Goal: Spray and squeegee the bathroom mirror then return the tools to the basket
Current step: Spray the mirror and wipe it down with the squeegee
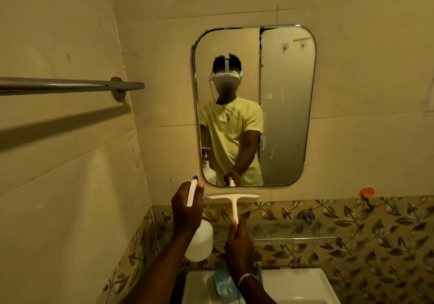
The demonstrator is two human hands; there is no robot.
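Note:
A rounded wall mirror hangs straight ahead, with white streaks and spots on its right half. My left hand grips a white spray bottle with a blue-tipped nozzle, held just below the mirror's lower left corner. My right hand holds a white squeegee by its handle. The blade is level and sits just under the mirror's bottom edge, apart from the glass. No basket is in view.
A white sink lies below my hands with a blue cloth on its rim. A metal towel bar juts from the left wall. A glass shelf and an orange hook are on the patterned tiles.

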